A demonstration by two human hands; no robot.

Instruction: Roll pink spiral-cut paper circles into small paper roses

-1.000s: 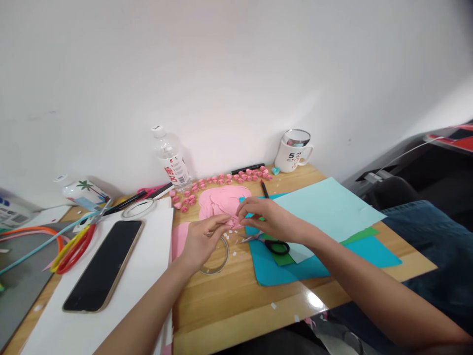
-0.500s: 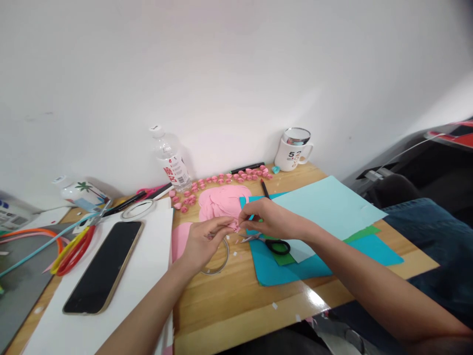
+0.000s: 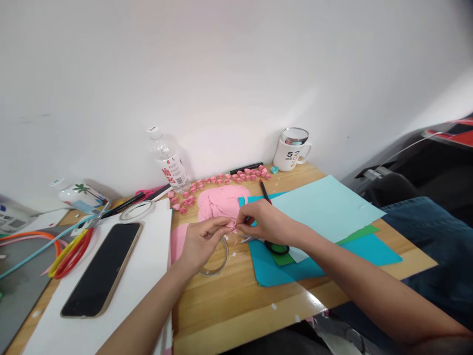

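My left hand [image 3: 203, 241] and my right hand [image 3: 264, 221] meet near the middle of the table, fingertips pinched close together on a small pink paper piece [image 3: 232, 225], mostly hidden by the fingers. Just behind them lies a pile of pink paper cutouts [image 3: 219, 199]. Black-handled scissors [image 3: 277, 248] rest under my right hand on blue and green sheets. Beside my left hand a roll of tape [image 3: 222, 264] lies flat. Small rolled pink paper pieces [image 3: 221, 178] form a row along the wall.
A clear bottle [image 3: 172, 165] and a white mug [image 3: 290, 154] stand at the back. On the left, a phone [image 3: 101, 268] lies on white paper [image 3: 144, 276], near red and yellow scissors [image 3: 74, 254]. Light blue paper [image 3: 325, 207] lies at right.
My right hand has turned slightly, its fingers curling closer to my left fingertips. The whole view has shifted a little.
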